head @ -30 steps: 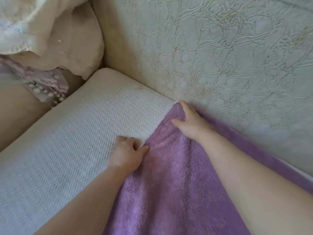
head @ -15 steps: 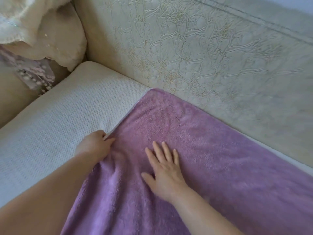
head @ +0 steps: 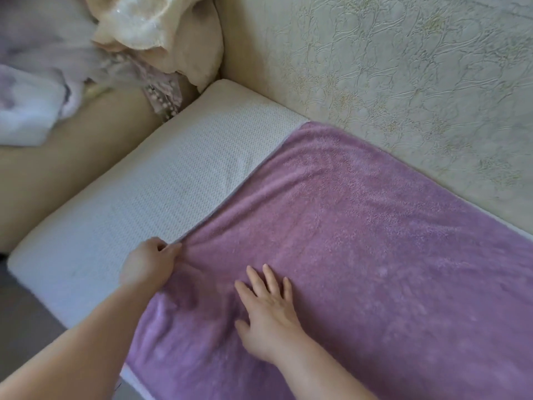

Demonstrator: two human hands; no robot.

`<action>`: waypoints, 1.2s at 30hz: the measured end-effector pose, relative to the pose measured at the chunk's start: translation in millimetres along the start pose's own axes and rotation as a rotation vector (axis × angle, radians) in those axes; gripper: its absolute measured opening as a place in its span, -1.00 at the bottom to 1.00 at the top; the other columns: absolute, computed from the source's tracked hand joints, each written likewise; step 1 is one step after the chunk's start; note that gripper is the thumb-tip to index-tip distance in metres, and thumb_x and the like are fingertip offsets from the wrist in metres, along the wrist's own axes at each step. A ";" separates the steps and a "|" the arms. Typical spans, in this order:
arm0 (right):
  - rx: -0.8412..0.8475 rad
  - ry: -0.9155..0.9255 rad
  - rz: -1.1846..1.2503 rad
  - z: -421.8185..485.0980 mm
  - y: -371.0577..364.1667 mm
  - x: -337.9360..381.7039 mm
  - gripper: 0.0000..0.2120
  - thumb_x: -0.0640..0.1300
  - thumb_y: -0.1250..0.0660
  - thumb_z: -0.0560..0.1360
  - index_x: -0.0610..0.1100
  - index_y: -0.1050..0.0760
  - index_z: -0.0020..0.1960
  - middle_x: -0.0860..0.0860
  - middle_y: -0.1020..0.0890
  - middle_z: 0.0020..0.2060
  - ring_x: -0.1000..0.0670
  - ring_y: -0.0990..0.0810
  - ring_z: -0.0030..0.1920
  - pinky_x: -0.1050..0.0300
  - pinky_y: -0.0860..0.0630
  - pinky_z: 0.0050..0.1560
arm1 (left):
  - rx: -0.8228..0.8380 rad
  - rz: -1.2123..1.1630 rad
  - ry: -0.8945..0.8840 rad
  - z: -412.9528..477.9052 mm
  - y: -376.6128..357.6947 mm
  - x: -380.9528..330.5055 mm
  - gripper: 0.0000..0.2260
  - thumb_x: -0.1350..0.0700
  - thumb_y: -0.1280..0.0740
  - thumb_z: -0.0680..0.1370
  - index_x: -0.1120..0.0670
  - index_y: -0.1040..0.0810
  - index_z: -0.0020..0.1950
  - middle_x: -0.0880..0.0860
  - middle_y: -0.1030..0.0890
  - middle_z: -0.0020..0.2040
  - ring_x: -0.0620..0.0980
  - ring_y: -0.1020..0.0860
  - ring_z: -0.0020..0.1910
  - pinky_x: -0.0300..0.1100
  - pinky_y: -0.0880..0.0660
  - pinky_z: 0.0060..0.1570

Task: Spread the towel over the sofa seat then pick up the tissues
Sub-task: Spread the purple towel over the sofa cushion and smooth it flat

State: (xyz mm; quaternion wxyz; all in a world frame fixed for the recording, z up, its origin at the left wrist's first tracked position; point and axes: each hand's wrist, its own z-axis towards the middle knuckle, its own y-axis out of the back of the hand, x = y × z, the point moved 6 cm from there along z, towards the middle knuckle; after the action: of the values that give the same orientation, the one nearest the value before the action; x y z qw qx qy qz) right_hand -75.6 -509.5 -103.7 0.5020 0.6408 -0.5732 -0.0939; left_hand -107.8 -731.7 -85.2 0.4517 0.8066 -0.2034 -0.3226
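A purple towel [head: 360,241] lies spread over the right part of the white woven sofa seat [head: 161,197], its far edge along the backrest. My left hand [head: 150,265] pinches the towel's left edge near the seat's front, fingers closed on the fabric. My right hand [head: 268,307] rests flat on the towel with fingers apart, palm down, just right of the left hand. Small folds bunch in the towel between the two hands. No tissues are in view.
The embossed cream backrest [head: 403,82] rises behind the seat. A beige armrest [head: 72,168] runs along the left, with cream and lilac fabrics [head: 121,33] piled on it and in the corner. Dark floor [head: 23,327] shows at the lower left.
My right hand left the towel's far corner at the backrest and came down flat on the towel near the front. My left hand kept its grip on the edge. The view pulled back.
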 end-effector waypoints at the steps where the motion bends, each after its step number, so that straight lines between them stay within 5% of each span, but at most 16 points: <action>1: 0.009 0.013 -0.009 -5.2 -7.4 9.1 -0.39 0.03 -0.16 0.53 0.00 -0.02 0.52 0.03 0.15 0.55 -0.08 0.30 0.52 -0.25 0.29 0.45 | -0.028 -0.039 0.020 -5.2 5.7 13.2 -0.72 -0.07 -0.34 0.51 0.10 -0.47 -0.26 0.12 -0.58 -0.28 0.10 -0.50 -0.23 -0.13 -0.38 -0.20; 3: 0.030 0.032 -0.026 -14.2 -18.8 22.2 -0.37 0.04 -0.17 0.53 0.00 0.00 0.52 0.03 0.14 0.55 -0.07 0.29 0.52 -0.24 0.30 0.45 | 0.090 -0.064 0.047 -13.1 0.0 34.1 -0.68 -0.15 -0.41 0.43 0.10 -0.49 -0.23 0.09 -0.59 -0.27 0.09 -0.54 -0.22 -0.11 -0.46 -0.12; 6: 0.014 0.028 -0.030 -18.4 -27.7 32.7 -0.36 0.04 -0.17 0.53 0.02 0.00 0.53 0.03 0.15 0.55 -0.07 0.29 0.52 -0.24 0.31 0.44 | 0.288 0.126 0.012 -20.8 -5.5 52.3 -0.67 -0.09 -0.47 0.39 0.08 -0.44 -0.36 0.04 -0.51 -0.37 0.02 -0.47 -0.32 -0.16 -0.35 -0.33; 11: -0.050 -0.001 -0.031 -19.2 -41.5 48.2 -0.35 0.04 -0.18 0.51 0.03 0.00 0.52 0.02 0.16 0.55 -0.09 0.30 0.52 -0.26 0.31 0.44 | 0.060 0.034 -0.036 -10.9 31.3 61.4 -0.71 -0.16 -0.35 0.47 0.07 -0.53 -0.19 0.06 -0.55 -0.19 0.07 -0.47 -0.17 -0.15 -0.34 -0.19; 16: -0.083 -0.011 -0.014 -27.1 -58.4 75.1 -0.37 0.02 -0.21 0.49 0.01 -0.06 0.50 0.00 0.12 0.55 -0.10 0.27 0.52 -0.26 0.29 0.44 | 0.518 0.174 0.032 -20.7 10.2 104.5 -0.78 -0.03 -0.50 0.39 0.08 -0.56 -0.17 0.08 -0.59 -0.12 0.07 -0.53 -0.10 -0.14 -0.42 -0.08; 19: -0.191 0.016 0.001 -32.6 -65.3 99.1 -0.48 0.03 -0.33 0.38 -0.03 -0.36 0.32 -0.07 -0.27 0.44 -0.17 -0.17 0.46 -0.26 -0.11 0.43 | 0.406 0.286 -0.005 -15.5 19.6 124.4 -0.71 -0.01 -0.38 0.49 0.14 -0.46 -0.31 0.10 -0.53 -0.30 0.07 -0.50 -0.30 -0.13 -0.46 -0.23; 21: -0.264 0.028 -0.010 -37.9 -72.7 112.3 -0.61 0.09 -0.44 0.23 -0.03 -0.51 0.00 -0.02 -0.55 0.04 -0.11 -0.53 0.10 -0.08 -0.50 0.09 | 0.348 0.204 0.015 -15.0 24.1 134.8 -0.72 -0.01 -0.35 0.51 0.15 -0.47 -0.29 0.09 -0.53 -0.37 0.08 -0.55 -0.38 -0.08 -0.57 -0.18; 24: -0.226 0.017 -0.087 -46.3 -96.9 131.4 -0.53 0.22 -0.52 0.00 0.00 -0.45 -0.24 0.04 -0.53 -0.29 -0.03 -0.56 -0.25 0.09 -0.51 -0.25 | 0.381 0.144 0.046 -22.1 23.6 155.7 -0.80 0.05 -0.34 0.53 0.14 -0.51 -0.23 0.09 -0.59 -0.40 0.01 -0.54 -0.44 -0.14 -0.54 -0.21; 29: -0.140 -0.014 -0.259 -49.9 -129.8 144.6 -0.48 -0.10 -0.58 -0.11 -0.04 -0.45 -0.21 -0.04 -0.51 -0.33 -0.06 -0.52 -0.34 0.09 -0.43 -0.36 | 0.246 0.176 -0.044 -28.7 28.0 166.0 -0.81 0.02 -0.27 0.56 0.11 -0.49 -0.17 0.07 -0.60 -0.28 0.06 -0.54 -0.26 -0.13 -0.44 -0.23; 33: -0.186 -0.062 -0.145 -43.8 -123.0 155.1 -0.53 -0.14 -0.56 -0.20 -0.05 -0.49 -0.34 0.01 -0.53 -0.43 0.00 -0.54 -0.48 0.27 -0.41 -0.55 | 0.150 0.269 -0.083 -25.8 32.3 171.9 -0.81 0.01 -0.24 0.58 0.12 -0.45 -0.11 0.08 -0.52 -0.20 0.10 -0.46 -0.20 -0.14 -0.32 -0.27; 36: -0.164 -0.062 0.000 -47.6 -123.9 157.2 -0.63 -0.19 -0.53 0.07 -0.10 -0.52 -0.17 -0.06 -0.59 -0.23 -0.07 -0.63 -0.25 0.22 -0.52 -0.32 | 0.093 0.307 -0.049 -24.9 34.3 180.5 -0.83 0.03 -0.23 0.58 0.12 -0.46 -0.09 0.15 -0.55 -0.12 0.13 -0.46 -0.18 -0.11 -0.34 -0.22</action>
State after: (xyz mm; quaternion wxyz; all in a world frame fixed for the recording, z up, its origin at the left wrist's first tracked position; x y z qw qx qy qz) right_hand 88.0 -634.3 -102.5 0.5348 0.5944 -0.5788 -0.1603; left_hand 36.4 -846.2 -107.0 0.4528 0.7780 -0.3497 -0.2596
